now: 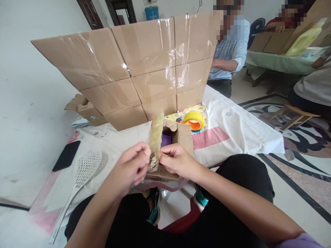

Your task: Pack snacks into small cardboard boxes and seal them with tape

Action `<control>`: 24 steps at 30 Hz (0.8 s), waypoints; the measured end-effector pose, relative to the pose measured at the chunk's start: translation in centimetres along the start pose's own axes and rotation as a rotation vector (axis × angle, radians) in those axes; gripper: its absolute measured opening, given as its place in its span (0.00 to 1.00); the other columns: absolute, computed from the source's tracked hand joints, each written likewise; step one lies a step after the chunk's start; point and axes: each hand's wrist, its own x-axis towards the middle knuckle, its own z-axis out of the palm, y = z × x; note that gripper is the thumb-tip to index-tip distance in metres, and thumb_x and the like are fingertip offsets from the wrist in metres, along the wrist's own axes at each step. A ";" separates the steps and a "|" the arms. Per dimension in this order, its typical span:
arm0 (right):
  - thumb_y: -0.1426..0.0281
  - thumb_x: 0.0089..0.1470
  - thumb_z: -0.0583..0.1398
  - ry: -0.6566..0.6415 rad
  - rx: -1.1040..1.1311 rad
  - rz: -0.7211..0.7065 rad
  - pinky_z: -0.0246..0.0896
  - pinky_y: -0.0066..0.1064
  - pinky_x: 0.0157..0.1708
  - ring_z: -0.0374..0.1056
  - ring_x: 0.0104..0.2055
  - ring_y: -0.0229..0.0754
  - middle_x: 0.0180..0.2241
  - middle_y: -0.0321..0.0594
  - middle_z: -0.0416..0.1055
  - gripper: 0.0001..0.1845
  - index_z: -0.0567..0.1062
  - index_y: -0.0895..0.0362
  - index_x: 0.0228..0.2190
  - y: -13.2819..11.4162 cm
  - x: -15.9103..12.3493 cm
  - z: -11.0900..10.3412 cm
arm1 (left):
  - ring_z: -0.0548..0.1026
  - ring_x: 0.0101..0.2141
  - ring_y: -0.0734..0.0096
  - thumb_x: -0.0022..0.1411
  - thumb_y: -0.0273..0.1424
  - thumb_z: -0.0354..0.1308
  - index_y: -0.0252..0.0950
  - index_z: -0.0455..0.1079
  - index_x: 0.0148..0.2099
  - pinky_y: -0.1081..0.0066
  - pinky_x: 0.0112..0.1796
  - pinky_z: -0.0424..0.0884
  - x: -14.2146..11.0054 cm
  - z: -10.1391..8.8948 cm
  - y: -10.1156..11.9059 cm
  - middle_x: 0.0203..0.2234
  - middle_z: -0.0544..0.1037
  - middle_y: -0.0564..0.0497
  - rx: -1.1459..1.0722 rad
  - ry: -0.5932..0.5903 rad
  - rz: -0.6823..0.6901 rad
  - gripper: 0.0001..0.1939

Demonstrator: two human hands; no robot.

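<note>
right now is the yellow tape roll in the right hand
No, the yellow tape roll lies beyond the open box, apart from the right hand, which is at the box's flap.

I can see a bit of purple sleeve [301,240] on the right arm [240,199]; both forearms are bare, as are the left hand [136,162] and right hand [178,160]. Plain black bottoms [247,175] cover the knees, above dark shoes [154,210] with teal parts.
</note>
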 end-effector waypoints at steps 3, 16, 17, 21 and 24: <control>0.70 0.58 0.57 -0.014 -0.052 -0.070 0.36 0.24 0.19 0.43 0.19 0.27 0.17 0.25 0.46 0.21 0.53 0.55 0.19 -0.1 -0.4 0.3 | 0.50 0.14 0.83 0.63 0.41 0.58 0.40 0.59 0.33 0.78 0.16 0.48 0.2 -1.2 0.2 0.17 0.56 0.63 0.040 0.177 0.127 0.14; 0.70 0.64 0.55 -0.116 -0.417 -0.240 0.47 0.22 0.23 0.52 0.22 0.29 0.19 0.28 0.54 0.18 0.59 0.56 0.22 0.2 -2.2 1.4 | 0.64 0.22 0.72 0.66 0.50 0.51 0.38 0.58 0.26 0.72 0.26 0.56 -1.9 -1.9 -0.3 0.18 0.67 0.57 1.005 -0.129 0.134 0.23; 0.70 0.64 0.55 -0.108 -0.457 -0.261 0.48 0.22 0.23 0.53 0.22 0.29 0.20 0.28 0.55 0.17 0.60 0.56 0.22 0.2 -2.2 1.4 | 0.65 0.23 0.72 0.65 0.50 0.51 0.39 0.58 0.26 0.72 0.27 0.57 -1.6 -2.1 -0.8 0.19 0.67 0.57 1.001 -0.132 0.142 0.24; 0.74 0.64 0.50 -0.075 -0.698 -0.376 0.63 0.25 0.39 0.68 0.34 0.35 0.32 0.35 0.72 0.10 0.71 0.56 0.36 -0.3 -2.1 0.2 | 0.71 0.26 0.66 0.65 0.53 0.45 0.40 0.61 0.28 0.71 0.29 0.60 0.4 -3.1 -2.0 0.22 0.72 0.54 1.031 -0.098 0.141 0.24; 0.76 0.61 0.52 0.080 -0.996 -0.451 0.59 0.41 0.58 0.67 0.52 0.45 0.47 0.44 0.74 0.17 0.72 0.55 0.49 -0.7 -1.4 -2.1 | 0.73 0.28 0.64 0.66 0.51 0.42 0.41 0.62 0.30 0.70 0.31 0.62 1.7 -4.2 -2.0 0.23 0.73 0.53 1.103 -0.054 0.124 0.22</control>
